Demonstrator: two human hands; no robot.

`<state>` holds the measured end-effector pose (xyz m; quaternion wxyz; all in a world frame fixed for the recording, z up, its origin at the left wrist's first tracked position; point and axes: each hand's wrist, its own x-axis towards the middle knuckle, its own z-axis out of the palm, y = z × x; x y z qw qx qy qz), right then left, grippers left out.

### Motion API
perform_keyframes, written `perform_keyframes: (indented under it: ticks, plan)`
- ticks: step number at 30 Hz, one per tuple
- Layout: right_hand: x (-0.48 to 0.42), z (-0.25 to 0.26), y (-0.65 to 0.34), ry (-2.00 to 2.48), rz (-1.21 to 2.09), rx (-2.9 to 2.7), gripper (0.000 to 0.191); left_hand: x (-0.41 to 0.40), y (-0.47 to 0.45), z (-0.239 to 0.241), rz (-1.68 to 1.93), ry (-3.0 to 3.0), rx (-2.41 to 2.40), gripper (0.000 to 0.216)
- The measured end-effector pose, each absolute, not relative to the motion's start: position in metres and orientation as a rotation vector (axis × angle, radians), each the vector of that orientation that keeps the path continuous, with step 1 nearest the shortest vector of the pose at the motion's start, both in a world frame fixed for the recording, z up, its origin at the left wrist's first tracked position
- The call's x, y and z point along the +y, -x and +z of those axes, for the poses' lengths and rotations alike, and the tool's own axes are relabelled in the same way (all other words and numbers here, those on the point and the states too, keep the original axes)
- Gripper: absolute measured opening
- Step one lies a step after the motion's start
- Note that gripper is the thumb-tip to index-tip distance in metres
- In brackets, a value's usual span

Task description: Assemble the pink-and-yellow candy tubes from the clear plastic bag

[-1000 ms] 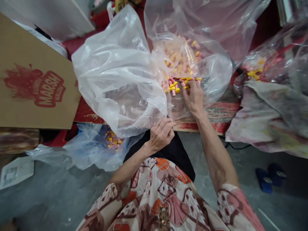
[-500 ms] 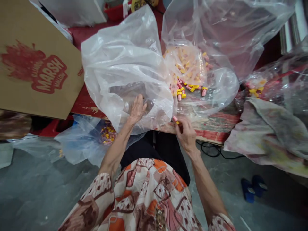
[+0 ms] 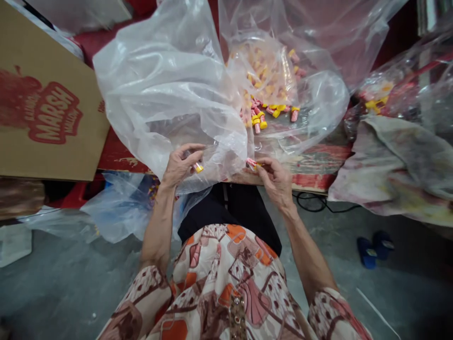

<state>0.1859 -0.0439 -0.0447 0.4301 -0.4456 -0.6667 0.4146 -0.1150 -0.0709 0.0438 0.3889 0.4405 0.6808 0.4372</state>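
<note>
Fingers (image 3: pixel 266 164) of right hand (image 3: pixel 278 182): pinched on one pink-and-yellow piece (image 3: pixel 252 163), near table edge (image 3: pixel 311 182). Left hand (image 3: pixel 179 165): gripping second piece (image 3: pixel 198 167) at clear bag (image 3: pixel 159 85). Apparently early: large pile (image 3: pixel 269 111) lying far right, few bagged.

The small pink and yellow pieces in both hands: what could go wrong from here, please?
1. The left hand pinches a small piece and the right hand a second piece, both by the fingertips at the table edge; either could slip to the floor.
2. The loose clear bag billows over the left hand and may hide or snag its piece.
</note>
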Motion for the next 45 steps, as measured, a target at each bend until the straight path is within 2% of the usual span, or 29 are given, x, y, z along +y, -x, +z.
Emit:
perform_keyframes:
  ticks: [3,6,11,14,18,25,29,32,36,41,45]
  plan:
    - [-0.048,-0.035,-0.180,1.003,1.306,-1.538,0.032,-0.067,0.089,0.052,0.917,-1.300,1.641,0.033]
    - [-0.053,-0.037,-0.176,0.979,1.343,-1.527,0.032,-0.060,0.064,0.047,0.773,-1.502,1.552,0.033]
    - [-0.059,-0.051,-0.186,1.142,0.986,-1.667,0.023,-0.060,0.023,0.023,0.651,-1.935,1.580,0.024]
    - [-0.058,-0.058,-0.200,1.243,0.742,-1.612,0.025,-0.066,0.001,0.014,0.499,-2.149,1.606,0.024]
    - [-0.053,-0.063,-0.212,1.351,0.671,-1.511,0.029,-0.068,-0.012,0.008,0.283,-2.243,1.529,0.025]
    - [-0.058,-0.063,-0.203,1.337,0.680,-1.627,0.030,-0.049,-0.012,0.020,0.572,-2.264,1.489,0.022]
    - [-0.063,-0.064,-0.198,1.372,0.524,-1.569,0.033,-0.047,-0.035,0.029,0.401,-2.390,1.490,0.025]
    - [-0.064,-0.064,-0.206,1.434,0.423,-1.439,0.034,-0.039,-0.047,0.029,0.298,-2.319,1.481,0.018]
    - [-0.060,-0.062,-0.219,1.469,0.474,-1.368,0.034,-0.020,-0.036,0.028,0.261,-2.201,1.406,0.010]
    - [-0.051,-0.052,-0.230,1.344,0.484,-1.439,0.034,-0.028,-0.018,0.029,0.348,-2.261,1.578,0.011]
    - [-0.012,-0.040,-0.231,1.198,0.382,-1.558,0.031,-0.038,-0.022,0.026,0.227,-2.361,1.693,0.014]
